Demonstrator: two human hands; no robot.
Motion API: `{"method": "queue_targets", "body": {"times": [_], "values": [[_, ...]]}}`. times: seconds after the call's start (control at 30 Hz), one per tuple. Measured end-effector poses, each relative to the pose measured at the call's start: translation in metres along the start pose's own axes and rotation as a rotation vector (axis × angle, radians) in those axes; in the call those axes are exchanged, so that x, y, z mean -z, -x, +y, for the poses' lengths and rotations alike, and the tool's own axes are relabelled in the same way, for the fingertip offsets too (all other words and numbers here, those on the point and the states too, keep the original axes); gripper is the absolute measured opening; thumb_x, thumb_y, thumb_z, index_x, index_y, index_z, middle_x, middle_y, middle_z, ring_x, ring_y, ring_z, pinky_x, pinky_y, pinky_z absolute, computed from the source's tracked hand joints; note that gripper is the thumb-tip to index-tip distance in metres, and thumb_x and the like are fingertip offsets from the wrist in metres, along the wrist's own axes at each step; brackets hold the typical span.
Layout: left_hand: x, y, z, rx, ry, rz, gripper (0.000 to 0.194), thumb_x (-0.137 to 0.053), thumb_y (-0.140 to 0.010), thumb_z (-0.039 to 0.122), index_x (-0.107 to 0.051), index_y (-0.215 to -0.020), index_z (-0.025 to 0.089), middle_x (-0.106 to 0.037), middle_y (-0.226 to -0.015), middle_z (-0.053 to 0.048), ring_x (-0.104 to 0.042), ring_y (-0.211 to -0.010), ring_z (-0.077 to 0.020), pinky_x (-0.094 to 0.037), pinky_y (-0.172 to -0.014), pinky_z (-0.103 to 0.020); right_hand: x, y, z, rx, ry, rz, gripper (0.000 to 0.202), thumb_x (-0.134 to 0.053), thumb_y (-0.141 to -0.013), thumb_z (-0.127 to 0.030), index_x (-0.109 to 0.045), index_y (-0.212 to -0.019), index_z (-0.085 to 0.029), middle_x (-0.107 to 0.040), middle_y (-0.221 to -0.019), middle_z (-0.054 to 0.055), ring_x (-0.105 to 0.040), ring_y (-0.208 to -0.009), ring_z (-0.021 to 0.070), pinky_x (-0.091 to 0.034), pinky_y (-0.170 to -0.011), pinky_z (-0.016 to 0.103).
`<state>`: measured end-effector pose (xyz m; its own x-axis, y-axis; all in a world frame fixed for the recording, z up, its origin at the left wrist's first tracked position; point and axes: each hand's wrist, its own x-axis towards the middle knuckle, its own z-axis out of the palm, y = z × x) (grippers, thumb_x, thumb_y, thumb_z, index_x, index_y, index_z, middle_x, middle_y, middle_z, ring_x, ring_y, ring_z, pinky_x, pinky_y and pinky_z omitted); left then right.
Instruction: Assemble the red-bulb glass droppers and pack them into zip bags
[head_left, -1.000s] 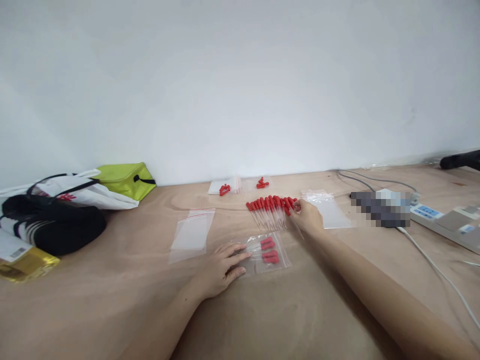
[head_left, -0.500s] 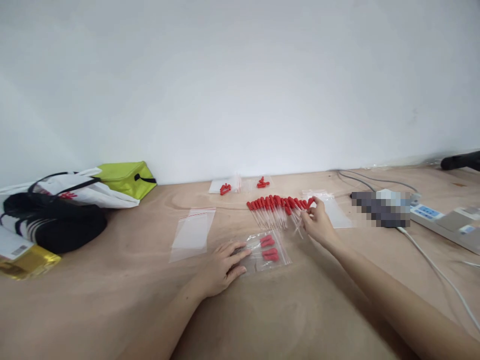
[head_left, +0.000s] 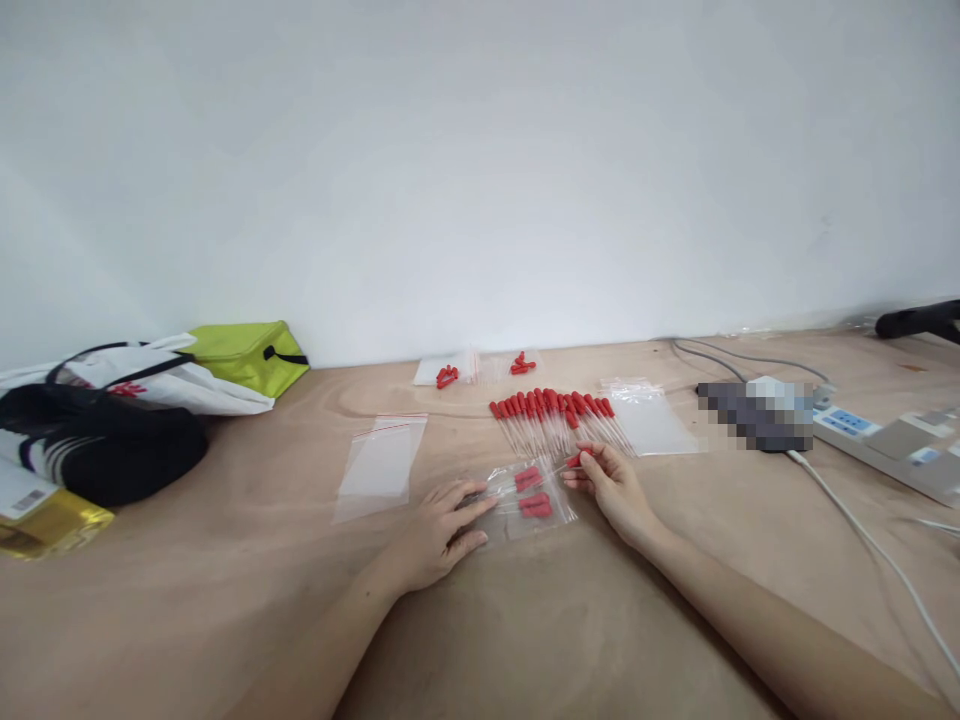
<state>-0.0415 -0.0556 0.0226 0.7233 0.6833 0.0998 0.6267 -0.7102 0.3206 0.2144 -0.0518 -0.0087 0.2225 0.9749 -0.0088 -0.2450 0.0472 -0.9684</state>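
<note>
Pinching red-bulbed dropper point(head_left: 574, 461) (qty unclear), R hand point(head_left: 613, 495) has just moved from dropper row point(head_left: 525, 408) to zip bag point(head_left: 525, 531), so work's now at bag's R end; stem entry can't tell. L hand point(head_left: 444, 530), fingers loosely spread, pins bag on worktop point(head_left: 555, 640).

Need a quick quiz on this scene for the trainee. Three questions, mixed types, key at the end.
1. True or false: the left hand touches the clear bag that has red tops showing inside.
2. What colour is the boxy bag by the wall? a) orange b) lime green c) blue
3. What does the right hand hold?

Key: 1. True. 2. b. 3. At least one red-topped tube; the exact count is hard to tell.
</note>
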Motion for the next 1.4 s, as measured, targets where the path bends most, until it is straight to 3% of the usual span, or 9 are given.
{"method": "queue_targets", "body": {"times": [0.17, 0.33, 0.47, 0.63, 0.87, 1.03, 1.3, 1.4], "values": [[0.002, -0.001, 0.002, 0.01, 0.015, 0.002, 0.039, -0.044, -0.087, 0.032, -0.043, -0.125, 0.029, -0.044, -0.129, -0.005, -0.04, -0.117, -0.023, -0.035, -0.096, -0.041, 0.004, 0.001, 0.001, 0.027, 0.048, 0.044, 0.047, -0.062, -0.058, -0.058, -0.047, -0.083, -0.021, -0.056, -0.068, -0.001, -0.059, -0.061, 0.0146, -0.051, -0.064, 0.033], [0.003, -0.001, 0.003, 0.015, 0.017, -0.003, 0.039, -0.045, -0.086, 0.032, -0.043, -0.125, 0.029, -0.044, -0.129, -0.004, -0.041, -0.116, -0.0224, -0.035, -0.096, -0.04, 0.004, 0.008, -0.004, -0.045, 0.17, -0.101, 0.045, -0.065, -0.057, -0.053, -0.05, -0.081, -0.018, -0.057, -0.067, -0.001, -0.055, -0.051, 0.0103, -0.047, -0.051, 0.026], [0.004, -0.001, 0.004, 0.031, 0.013, -0.009, 0.039, -0.045, -0.086, 0.032, -0.043, -0.125, 0.027, -0.043, -0.13, -0.005, -0.04, -0.118, -0.0229, -0.034, -0.097, -0.041, 0.0, 0.008, 0.0, -0.056, 0.273, -0.183, 0.034, -0.064, -0.061, -0.044, -0.048, -0.075, -0.019, -0.053, -0.061, -0.005, -0.046, -0.04, 0.0069, -0.034, -0.035, 0.019], [0.004, -0.001, 0.004, 0.035, 0.01, -0.028, 0.04, -0.044, -0.086, 0.032, -0.042, -0.126, 0.025, -0.043, -0.131, -0.005, -0.038, -0.119, -0.0228, -0.033, -0.098, -0.041, 0.001, 0.001, 0.008, -0.016, 0.404, -0.237, 0.023, -0.064, -0.062, -0.036, -0.058, -0.069, -0.016, -0.056, -0.059, -0.002, -0.045, -0.046, 0.0076, -0.035, -0.042, 0.02], [0.006, -0.001, 0.004, 0.022, 0.034, -0.018, 0.041, -0.046, -0.085, 0.033, -0.042, -0.126, 0.026, -0.043, -0.131, -0.005, -0.039, -0.119, -0.0222, -0.033, -0.099, -0.041, -0.001, 0.007, -0.007, -0.058, 0.416, -0.472, 0.025, -0.057, -0.069, -0.041, -0.062, -0.068, -0.016, -0.056, -0.054, -0.003, -0.035, -0.037, 0.0045, -0.025, -0.036, 0.018], [0.008, 0.0, 0.004, 0.009, 0.057, -0.026, 0.042, -0.047, -0.084, 0.032, -0.042, -0.126, 0.028, -0.044, -0.131, -0.004, -0.039, -0.12, -0.0221, -0.031, -0.1, -0.042, 0.0, 0.006, -0.005, -0.063, 0.329, -0.303, 0.032, -0.06, -0.066, -0.046, -0.056, -0.081, -0.017, -0.053, -0.057, -0.005, -0.038, -0.036, 0.0046, -0.029, -0.034, 0.017], [0.007, 0.001, 0.001, 0.006, 0.057, -0.048, 0.042, -0.047, -0.084, 0.029, -0.042, -0.126, 0.029, -0.041, -0.133, -0.003, -0.036, -0.122, -0.0222, -0.03, -0.101, -0.044, 0.0, 0.01, -0.007, -0.083, 0.306, -0.38, 0.037, -0.057, -0.068, -0.049, -0.053, -0.087, -0.018, -0.058, -0.073, -0.002, -0.038, -0.035, 0.0023, -0.03, -0.033, 0.017], [0.007, 0.001, 0.002, -0.022, 0.056, -0.03, 0.039, -0.046, -0.085, 0.025, -0.045, -0.123, 0.032, -0.042, -0.132, -0.001, -0.037, -0.121, -0.0216, -0.031, -0.1, -0.044, -0.001, 0.01, -0.009, -0.104, 0.31, -0.414, 0.037, -0.056, -0.067, -0.05, -0.054, -0.087, -0.018, -0.057, -0.067, -0.003, -0.036, -0.033, 0.0024, -0.028, -0.032, 0.017]]}}
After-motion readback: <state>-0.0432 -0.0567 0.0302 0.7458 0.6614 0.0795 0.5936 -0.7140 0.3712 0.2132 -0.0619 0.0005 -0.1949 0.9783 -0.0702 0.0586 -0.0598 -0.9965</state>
